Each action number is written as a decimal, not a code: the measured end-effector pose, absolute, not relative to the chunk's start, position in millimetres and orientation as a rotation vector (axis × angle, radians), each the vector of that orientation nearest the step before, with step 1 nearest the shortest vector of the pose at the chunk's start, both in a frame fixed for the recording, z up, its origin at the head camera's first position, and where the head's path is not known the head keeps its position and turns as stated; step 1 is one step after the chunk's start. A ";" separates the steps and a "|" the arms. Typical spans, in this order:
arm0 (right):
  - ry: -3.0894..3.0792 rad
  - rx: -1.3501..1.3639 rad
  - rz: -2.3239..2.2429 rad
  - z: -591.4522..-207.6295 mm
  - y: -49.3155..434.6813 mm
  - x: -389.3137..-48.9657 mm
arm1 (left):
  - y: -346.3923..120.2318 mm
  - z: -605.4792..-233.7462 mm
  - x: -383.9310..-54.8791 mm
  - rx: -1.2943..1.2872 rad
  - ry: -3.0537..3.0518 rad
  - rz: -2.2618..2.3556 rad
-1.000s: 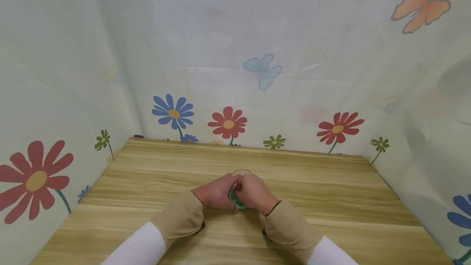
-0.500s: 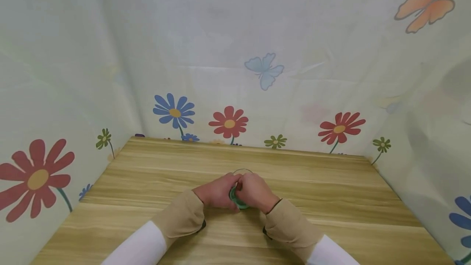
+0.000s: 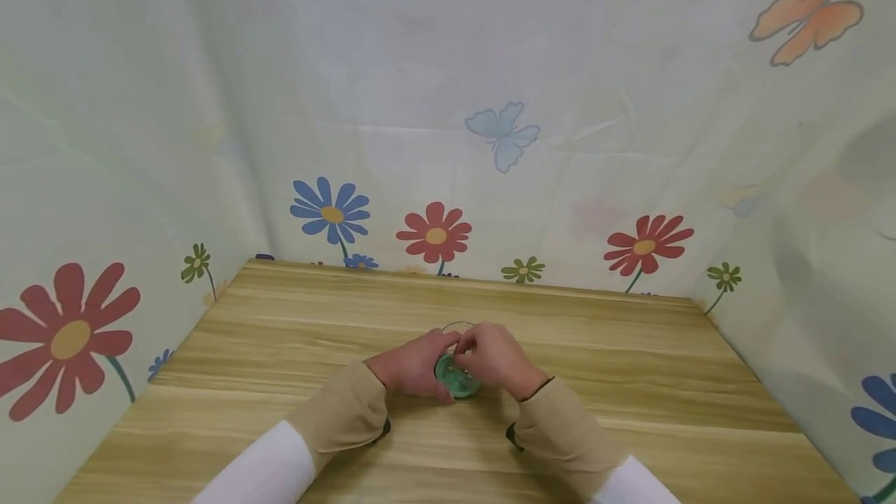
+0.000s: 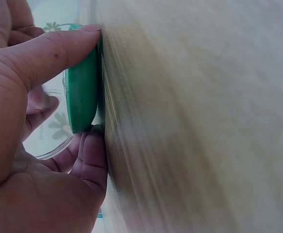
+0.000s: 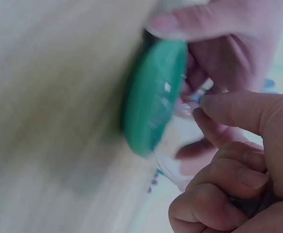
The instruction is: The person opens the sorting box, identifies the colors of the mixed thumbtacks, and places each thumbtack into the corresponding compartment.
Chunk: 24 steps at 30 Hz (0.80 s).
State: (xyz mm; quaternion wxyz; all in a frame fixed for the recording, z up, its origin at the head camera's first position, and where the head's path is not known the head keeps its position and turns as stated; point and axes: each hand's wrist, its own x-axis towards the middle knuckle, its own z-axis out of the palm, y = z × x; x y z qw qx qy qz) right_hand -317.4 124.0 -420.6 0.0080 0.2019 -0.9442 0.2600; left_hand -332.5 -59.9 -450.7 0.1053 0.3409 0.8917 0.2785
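In the head view a small round green case [image 3: 462, 389] with a raised clear lid [image 3: 456, 323] stands on the table, small pale bits showing inside. My left hand [image 3: 417, 368] grips the case at its left side; the left wrist view shows the thumb [image 4: 59, 51] on one edge of the green base [image 4: 82, 92] and fingers round the other. Above the case is my right hand [image 3: 495, 356]. Its thumb and index finger pinch a tiny clear or shiny thing [image 5: 194, 104], too blurred to name. The other right fingers [image 5: 219, 189] are curled.
The wood-grain table [image 3: 315, 309] extends around both hands. A pale cloth [image 3: 392, 68] printed with flowers and butterflies hangs behind it and along both sides. Tan cuffs [image 3: 350, 407] over white sleeves cover the forearms.
My right hand has lifted slightly and shifted right, away from the case, so more of the green inside shows. The left hand keeps its grip in the same place.
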 end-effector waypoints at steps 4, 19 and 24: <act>-2.923 0.588 0.898 -411.5 135.5 -317.6 | -59.8 -449.8 -331.9 0.954 2.605 0.843; -2.708 0.361 1.216 -412.6 151.3 -325.0 | -61.8 -454.3 -332.6 0.959 2.585 0.865; -2.686 0.348 1.250 -415.1 154.0 -328.5 | -61.5 -455.9 -333.7 0.950 2.597 0.860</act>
